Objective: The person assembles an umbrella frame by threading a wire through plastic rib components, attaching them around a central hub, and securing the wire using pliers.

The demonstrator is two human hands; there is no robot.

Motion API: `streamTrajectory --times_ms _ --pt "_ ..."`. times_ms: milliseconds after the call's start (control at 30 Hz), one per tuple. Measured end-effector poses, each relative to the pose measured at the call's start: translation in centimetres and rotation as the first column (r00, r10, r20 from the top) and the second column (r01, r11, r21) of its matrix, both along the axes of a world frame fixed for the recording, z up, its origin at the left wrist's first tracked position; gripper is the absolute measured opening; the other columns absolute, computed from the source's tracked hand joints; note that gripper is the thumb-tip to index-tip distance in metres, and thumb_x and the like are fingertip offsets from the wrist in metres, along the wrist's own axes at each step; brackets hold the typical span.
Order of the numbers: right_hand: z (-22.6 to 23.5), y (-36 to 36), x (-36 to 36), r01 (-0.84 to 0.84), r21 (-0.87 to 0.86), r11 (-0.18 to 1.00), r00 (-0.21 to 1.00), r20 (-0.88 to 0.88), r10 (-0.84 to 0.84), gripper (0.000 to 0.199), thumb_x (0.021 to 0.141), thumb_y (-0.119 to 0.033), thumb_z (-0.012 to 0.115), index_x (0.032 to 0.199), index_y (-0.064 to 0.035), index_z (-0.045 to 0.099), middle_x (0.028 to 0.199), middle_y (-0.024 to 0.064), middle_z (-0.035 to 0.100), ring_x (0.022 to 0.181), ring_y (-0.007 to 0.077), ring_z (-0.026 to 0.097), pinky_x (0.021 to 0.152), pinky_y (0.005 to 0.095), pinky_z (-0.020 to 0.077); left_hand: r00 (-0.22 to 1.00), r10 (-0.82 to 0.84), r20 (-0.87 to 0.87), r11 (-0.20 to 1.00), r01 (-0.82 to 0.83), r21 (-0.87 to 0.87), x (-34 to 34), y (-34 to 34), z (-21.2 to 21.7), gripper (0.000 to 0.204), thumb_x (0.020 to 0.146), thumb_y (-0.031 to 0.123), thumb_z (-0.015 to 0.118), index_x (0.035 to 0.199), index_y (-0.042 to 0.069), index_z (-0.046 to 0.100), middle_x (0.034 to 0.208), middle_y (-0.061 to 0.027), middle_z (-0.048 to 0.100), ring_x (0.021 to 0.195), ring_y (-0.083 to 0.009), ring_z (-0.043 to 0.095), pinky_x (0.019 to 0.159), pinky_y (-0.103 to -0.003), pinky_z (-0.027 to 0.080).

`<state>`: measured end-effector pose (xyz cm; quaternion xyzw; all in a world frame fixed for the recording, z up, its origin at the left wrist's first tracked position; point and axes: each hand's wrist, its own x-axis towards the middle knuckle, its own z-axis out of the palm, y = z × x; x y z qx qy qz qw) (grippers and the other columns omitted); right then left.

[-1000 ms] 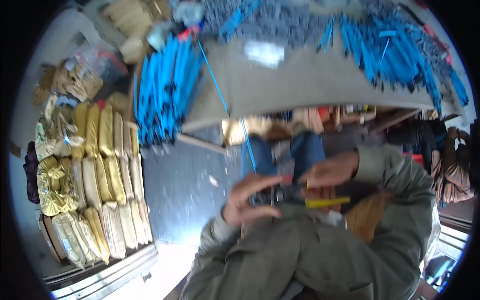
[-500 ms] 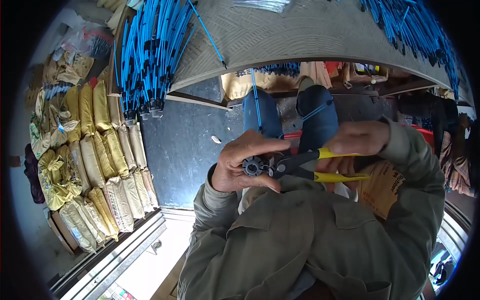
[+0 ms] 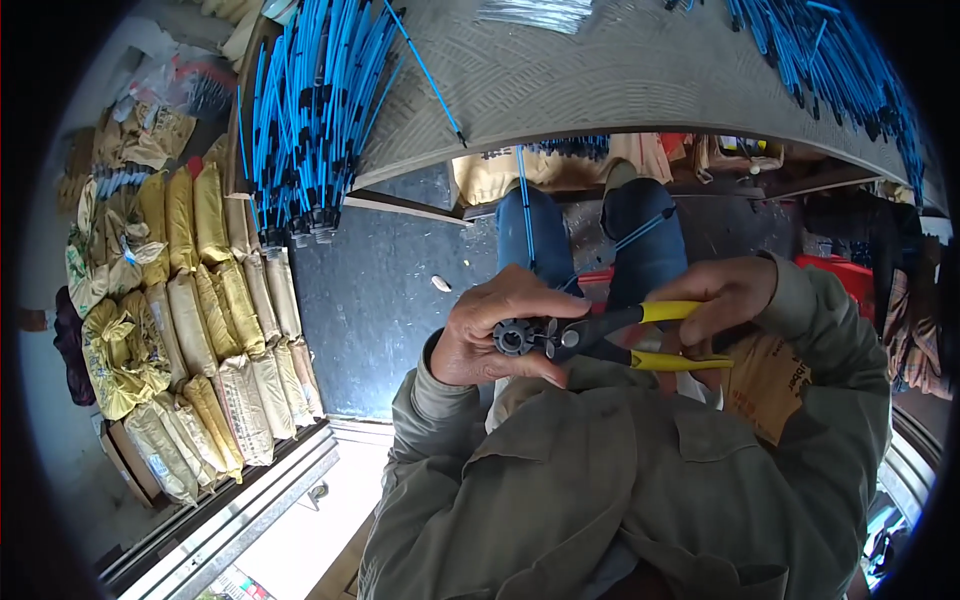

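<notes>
Above my lap, my left hand (image 3: 484, 328) curls round a black plastic fitting (image 3: 513, 338) with a round, slotted end facing up. My right hand (image 3: 725, 298) grips pliers (image 3: 655, 360) with yellow handles, which stand apart. Pressed close to the fitting, the jaws lie between my left thumb and fingers; whether they bite on anything is too small to tell. A blue rod (image 3: 527, 215) with black parts runs over my left thigh, and another blue rod (image 3: 640, 232) lies across my right thigh.
A grey-topped table (image 3: 600, 85) bears a bundle of blue rods (image 3: 325, 110) at the left, another blue bundle (image 3: 835, 60) at the right and thin silvery strips (image 3: 540, 12). Filled sacks (image 3: 215, 310) are stacked on the left. A brown paper sack (image 3: 765, 385) is beside my right forearm.
The whole view has shifted slightly, moving things a little right in the picture. My right-hand fingers have shifted on the plier handles. The fitting stays in my left hand.
</notes>
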<state>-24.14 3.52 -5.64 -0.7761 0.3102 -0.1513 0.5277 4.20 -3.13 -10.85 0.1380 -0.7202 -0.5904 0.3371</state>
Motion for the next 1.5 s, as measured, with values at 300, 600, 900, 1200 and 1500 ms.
streamTrajectory --times_ms 300,600,900,1200,1500 --pt "-1.7 0.3 2.3 0.078 -0.789 0.61 0.854 -0.264 -0.449 0.04 0.075 -0.013 0.069 0.113 -0.0149 0.058 0.103 0.0127 0.055 0.088 0.028 0.059 0.073 0.0412 0.0488 0.966 0.255 0.041 0.964 -0.257 0.074 -0.9 1.8 0.0 0.061 0.054 0.032 0.085 0.1 -0.001 0.059 0.091 -0.0082 0.06 0.084 -0.0175 0.054 0.072 -0.03 0.042" --pt "-0.9 -0.7 3.6 -0.008 -0.905 0.425 0.832 -0.242 -0.5 0.03 0.067 -0.009 0.069 0.096 -0.0084 0.062 0.101 0.0131 0.053 0.084 0.0279 0.057 0.07 0.0411 0.0478 0.924 0.381 0.041 0.923 -0.382 0.04 -0.4 2.6 -0.4 0.059 0.057 0.029 0.084 0.101 -0.001 0.058 0.093 -0.0087 0.059 0.087 -0.0155 0.055 0.072 -0.028 0.042" --pt "-2.1 -0.7 2.4 0.144 -0.78 0.609 0.938 -0.088 -0.334 0.026 0.068 -0.007 0.069 0.093 -0.0049 0.061 0.094 0.0147 0.053 0.075 0.0293 0.059 0.058 0.0368 0.0488 0.963 0.262 -0.061 0.956 -0.267 -0.12 -0.4 1.0 0.1 0.06 0.052 0.03 0.085 0.097 -0.003 0.063 0.087 -0.0109 0.064 0.074 -0.0192 0.058 0.066 -0.029 0.044" --pt "-3.7 1.7 1.2 -0.373 0.801 0.469 0.898 0.439 -0.034 0.038 0.097 -0.038 0.038 0.088 -0.0038 0.051 0.081 0.0081 0.057 0.058 0.0139 0.058 0.054 0.0246 0.0474 0.994 0.093 -0.066 0.995 -0.095 -0.038 -0.7 1.5 -0.7 0.067 0.048 0.032 0.085 0.099 -0.006 0.064 0.078 -0.0104 0.062 0.069 -0.0194 0.057 0.061 -0.03 0.042" --pt "-6.7 5.0 5.9 -0.562 0.778 0.281 0.67 0.628 -0.397 0.039 0.098 -0.04 0.033 0.074 -0.009 0.041 0.065 0.0065 0.044 0.043 0.0103 0.042 0.04 0.0204 0.0338 0.989 0.098 -0.106 0.992 -0.089 0.091 0.1 1.1 -0.5 0.074 0.053 0.045 0.08 0.101 -0.008 0.063 0.075 -0.0115 0.062 0.065 -0.0161 0.056 0.058 -0.028 0.042"
